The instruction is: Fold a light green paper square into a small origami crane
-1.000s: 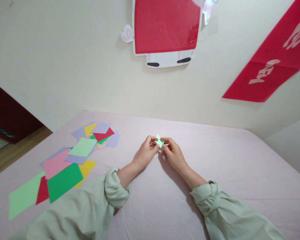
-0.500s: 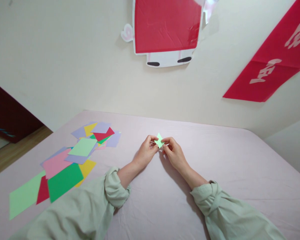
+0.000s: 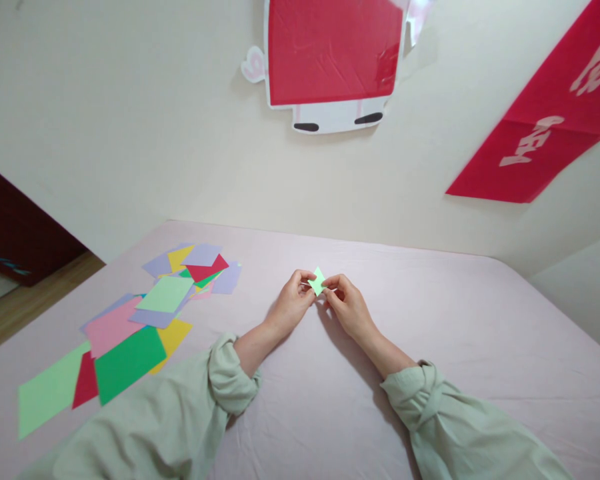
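Observation:
A small light green folded paper [image 3: 317,281] is held between both hands above the middle of the table. My left hand [image 3: 293,303] pinches its left side between thumb and fingers. On the other side, the thumb and forefinger of my right hand [image 3: 349,307] grip the right edge. The paper looks diamond-shaped from here, with a point at the top. Fingertips cover its side corners, and the finer folds are too small to make out.
Loose coloured paper sheets lie in an overlapping spread on the left, among them a dark green sheet [image 3: 130,363], a pink sheet [image 3: 115,325] and a purple sheet [image 3: 203,255]. A pale cloth covers the table [image 3: 455,313]. Behind it rises a wall [image 3: 205,167] with red decorations.
Almost nothing differs. Both hands keep their pinch on the green paper, whose visible outline has shifted very slightly.

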A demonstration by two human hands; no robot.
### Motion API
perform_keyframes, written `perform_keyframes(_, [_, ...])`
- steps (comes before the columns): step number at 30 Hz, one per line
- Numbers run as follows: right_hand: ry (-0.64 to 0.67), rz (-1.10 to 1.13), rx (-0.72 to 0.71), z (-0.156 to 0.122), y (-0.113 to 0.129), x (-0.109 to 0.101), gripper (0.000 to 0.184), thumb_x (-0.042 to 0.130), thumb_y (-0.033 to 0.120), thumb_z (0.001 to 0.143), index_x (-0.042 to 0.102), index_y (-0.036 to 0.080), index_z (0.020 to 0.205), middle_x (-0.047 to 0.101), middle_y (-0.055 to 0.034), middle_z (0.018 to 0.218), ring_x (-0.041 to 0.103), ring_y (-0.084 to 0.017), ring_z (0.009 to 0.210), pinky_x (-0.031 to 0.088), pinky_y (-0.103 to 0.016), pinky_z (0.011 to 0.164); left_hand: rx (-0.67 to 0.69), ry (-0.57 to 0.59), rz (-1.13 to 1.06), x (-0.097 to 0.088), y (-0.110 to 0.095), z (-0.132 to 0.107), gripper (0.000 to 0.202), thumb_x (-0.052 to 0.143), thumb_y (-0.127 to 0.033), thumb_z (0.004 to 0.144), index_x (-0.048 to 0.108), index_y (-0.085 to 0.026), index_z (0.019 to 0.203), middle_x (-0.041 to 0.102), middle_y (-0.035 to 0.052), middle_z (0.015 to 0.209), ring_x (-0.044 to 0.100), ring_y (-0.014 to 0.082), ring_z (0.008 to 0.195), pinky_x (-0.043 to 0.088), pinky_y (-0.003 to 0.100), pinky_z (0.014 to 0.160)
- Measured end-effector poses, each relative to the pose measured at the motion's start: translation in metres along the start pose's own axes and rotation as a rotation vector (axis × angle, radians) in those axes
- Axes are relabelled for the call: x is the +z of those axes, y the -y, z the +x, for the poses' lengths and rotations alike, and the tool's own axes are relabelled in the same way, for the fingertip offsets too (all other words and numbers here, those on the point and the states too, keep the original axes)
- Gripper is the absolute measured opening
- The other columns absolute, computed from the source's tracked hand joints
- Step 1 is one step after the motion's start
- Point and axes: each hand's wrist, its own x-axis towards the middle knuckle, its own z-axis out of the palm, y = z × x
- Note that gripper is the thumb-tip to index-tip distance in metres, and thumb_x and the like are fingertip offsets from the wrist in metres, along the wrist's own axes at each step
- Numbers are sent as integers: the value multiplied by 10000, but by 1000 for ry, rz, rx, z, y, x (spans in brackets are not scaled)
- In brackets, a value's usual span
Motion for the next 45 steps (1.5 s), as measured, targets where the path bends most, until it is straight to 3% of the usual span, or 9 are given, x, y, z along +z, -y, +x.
perform_keyframes(6, [-1, -3, 14, -1, 4, -1, 111, 524, 322, 853, 538, 213, 844, 601, 15, 755, 552, -136, 571, 432, -266, 551, -9, 8, 12, -1, 0, -1, 287, 523, -99, 695, 522, -189, 968, 593, -8, 838, 580, 99, 706, 435, 204, 610])
perform_keyframes(9, [-11, -139, -50, -1, 6, -3, 94, 501, 278, 866, 562, 217, 827, 584, 16, 716, 520, -147, 589, 402, -275, 570, -18, 12, 6, -1, 1, 0, 272, 546, -125, 715, 521, -194, 977, 593, -18, 806, 577, 98, 669, 439, 213, 611])
perform_keyframes(13, [-32, -391, -188, -4, 11, -4, 119, 507, 218, 870, 625, 221, 867, 577, -19, 824, 532, -163, 693, 416, -296, 657, -13, -1, -4, -1, 1, 1, 262, 554, -122, 725, 518, -193, 974, 601, -11, 834, 601, 101, 698, 468, 221, 643])
perform_keyframes(19, [-27, -571, -322, -10, 18, 1, 85, 550, 201, 876, 627, 210, 911, 547, -66, 944, 543, -221, 910, 448, -348, 798, 19, 1, 12, -2, 5, 1, 261, 523, -94, 742, 516, -183, 986, 584, -17, 815, 607, 104, 716, 496, 241, 693])
perform_keyframes(45, [-19, -623, -211, -10, 12, 1, 58, 540, 197, 875, 590, 212, 848, 561, -24, 908, 562, -159, 778, 426, -274, 706, 51, 28, 61, -2, 11, 2, 244, 532, -100, 740, 531, -191, 966, 607, 17, 943, 626, 115, 792, 509, 256, 720])
